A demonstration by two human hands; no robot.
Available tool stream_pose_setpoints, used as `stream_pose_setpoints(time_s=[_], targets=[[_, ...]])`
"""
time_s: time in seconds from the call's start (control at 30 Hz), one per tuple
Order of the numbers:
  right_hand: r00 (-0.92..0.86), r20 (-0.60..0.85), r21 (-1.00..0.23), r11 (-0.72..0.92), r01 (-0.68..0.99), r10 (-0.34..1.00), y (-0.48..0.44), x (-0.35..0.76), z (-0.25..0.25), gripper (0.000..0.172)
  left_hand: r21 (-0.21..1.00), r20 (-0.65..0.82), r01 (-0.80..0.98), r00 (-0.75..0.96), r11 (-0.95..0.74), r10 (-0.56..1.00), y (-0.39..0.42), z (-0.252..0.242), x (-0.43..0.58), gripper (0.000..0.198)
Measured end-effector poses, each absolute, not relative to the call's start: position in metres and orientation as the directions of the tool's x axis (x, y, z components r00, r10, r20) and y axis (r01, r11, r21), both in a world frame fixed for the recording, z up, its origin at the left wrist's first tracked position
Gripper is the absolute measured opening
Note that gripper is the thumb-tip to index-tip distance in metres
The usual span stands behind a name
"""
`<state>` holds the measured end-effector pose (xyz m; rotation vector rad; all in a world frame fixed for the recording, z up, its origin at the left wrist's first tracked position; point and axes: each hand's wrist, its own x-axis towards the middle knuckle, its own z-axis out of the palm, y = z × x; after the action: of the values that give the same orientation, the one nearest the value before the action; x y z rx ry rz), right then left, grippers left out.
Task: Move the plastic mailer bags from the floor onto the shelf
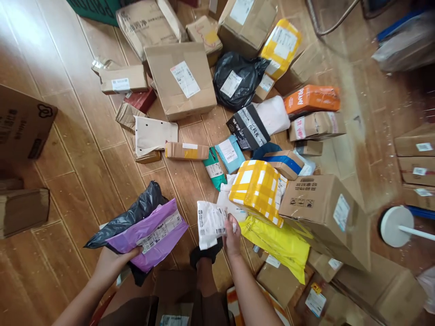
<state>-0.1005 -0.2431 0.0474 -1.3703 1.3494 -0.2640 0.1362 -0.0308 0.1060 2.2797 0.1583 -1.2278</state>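
- Bare forearms (260, 296) are extending out over the person's lap, above brown clothing (212, 310) and a dark-shod foot (204, 254).
- Left hand (118, 261) is holding a purple mailer (158, 240) by its near edge, thumb pressing on top beside the white label; a dark plastic bag (131, 215) is lying under it in the same grip, poking out on the far left side.
- Right hand (232, 233) is pinching a small white mailer (212, 224) at its right edge, fingers closing on it, its printed label facing up.
- Both grips are hanging above a wooden plank floor (78, 149), which is gleaming at the far left.
- Just beyond the hands, a green pouch (214, 168) is lying against a light-blue one (231, 154), while a yellow checked parcel (256, 188) is resting above a bright yellow bag (278, 244).
- Farther out, I'm seeing a big labelled carton (180, 79), a round black bag (238, 81) and an orange box (311, 98) sitting among more parcels.
- Around the edges, stacked boxes (416, 163) and a white disc-shaped base (396, 226) are standing to the right, and a printed carton (22, 124) is standing on the left.
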Motion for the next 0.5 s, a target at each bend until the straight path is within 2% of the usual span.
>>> stream_pose_setpoints(time_s=[0.1,0.17,0.23,0.3,0.4,0.5], targets=[[0.415,-0.526,-0.828,0.336,-0.449,-0.742,-0.255,-0.093,0.104,0.057,0.383,-0.851,0.457,0.512,-0.803,-0.115,-0.046,0.123,0.14,0.062],[0.578,-0.528,-0.848,0.345,-0.403,-0.623,-0.265,-0.081,0.136,0.058,0.416,-0.85,0.464,0.504,-0.782,-0.153,-0.055,0.132,0.141,0.062],[0.727,-0.492,-0.871,0.29,-0.398,-0.479,-0.271,-0.066,0.162,0.044,0.449,-0.855,0.458,0.47,-0.767,-0.22,-0.063,0.137,0.14,0.06],[0.797,-0.435,-0.899,0.151,-0.411,-0.419,-0.273,-0.05,0.182,0.022,0.472,-0.858,0.451,0.433,-0.757,-0.277,-0.069,0.139,0.139,0.06],[0.874,-0.315,-0.933,-0.046,-0.356,-0.369,-0.267,-0.027,0.2,0.059,0.506,-0.851,0.426,0.387,-0.75,-0.355,-0.076,0.139,0.135,0.057],[0.962,-0.135,-0.979,-0.12,-0.167,-0.235,-0.257,-0.009,0.202,0.069,0.552,-0.833,0.424,0.316,-0.718,-0.454,-0.076,0.134,0.128,0.05]])
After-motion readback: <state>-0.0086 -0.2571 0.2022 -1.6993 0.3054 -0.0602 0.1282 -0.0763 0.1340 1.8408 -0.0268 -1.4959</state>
